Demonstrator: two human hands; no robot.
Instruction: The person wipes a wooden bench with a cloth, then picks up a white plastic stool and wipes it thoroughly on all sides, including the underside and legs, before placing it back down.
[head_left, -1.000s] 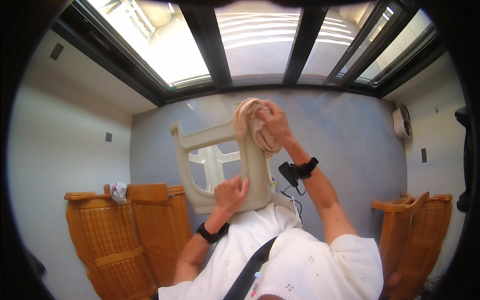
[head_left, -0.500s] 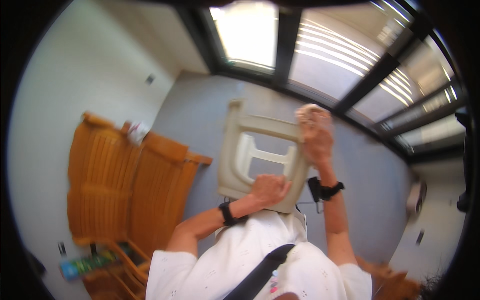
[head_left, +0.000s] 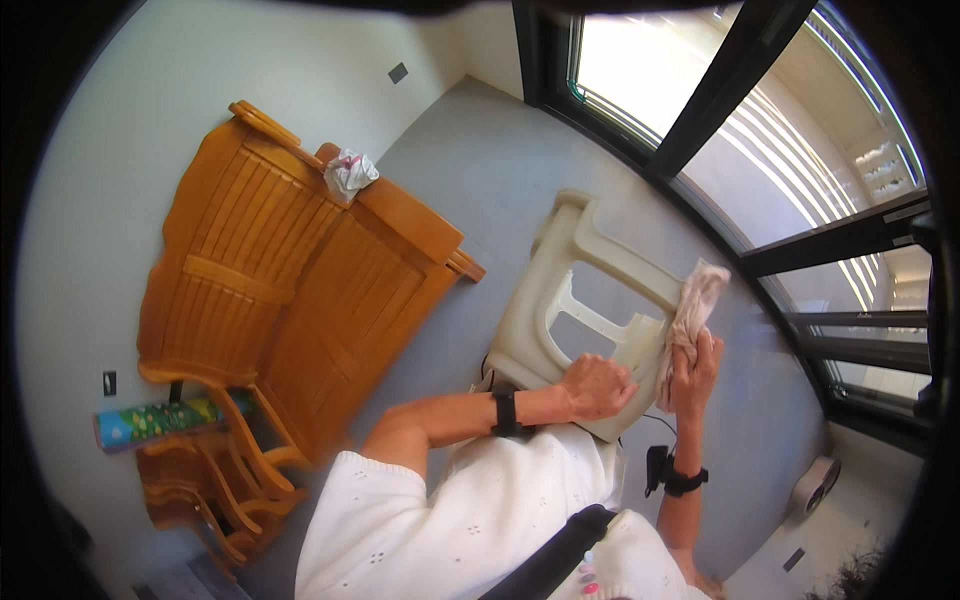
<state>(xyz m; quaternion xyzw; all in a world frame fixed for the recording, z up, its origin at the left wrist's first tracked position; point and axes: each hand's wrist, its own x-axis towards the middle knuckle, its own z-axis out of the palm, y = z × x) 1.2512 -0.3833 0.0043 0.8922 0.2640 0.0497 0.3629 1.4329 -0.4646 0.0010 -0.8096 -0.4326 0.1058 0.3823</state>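
Observation:
In front of my body, a beige moulded plastic piece that looks like a stool (head_left: pixel 520 337) is tilted, with a big opening through its middle and paler bars showing inside. My left hand (head_left: pixel 597 387) is closed on its near edge, knuckles up. A crumpled pale pink cloth (head_left: pixel 695 303) lies along the right side of the stool. My right hand (head_left: pixel 694 372) has its fingers closed around the lower part of the cloth, pressing it to that side. Both wrists wear black bands.
A wooden bench (head_left: pixel 340 330) stands to the left, with a white plastic bag (head_left: pixel 350 174) at its far end. Lower left are a wooden chair (head_left: pixel 235 480) and a colourful flat package (head_left: pixel 160 425). Black-framed glass doors (head_left: pixel 720 240) run along the right; a rounded device (head_left: pixel 815 486) sits by the wall.
My view has turned, so the bench and stool sit differently in it. My right hand with the cloth has come from the stool's far right corner nearer along its right side.

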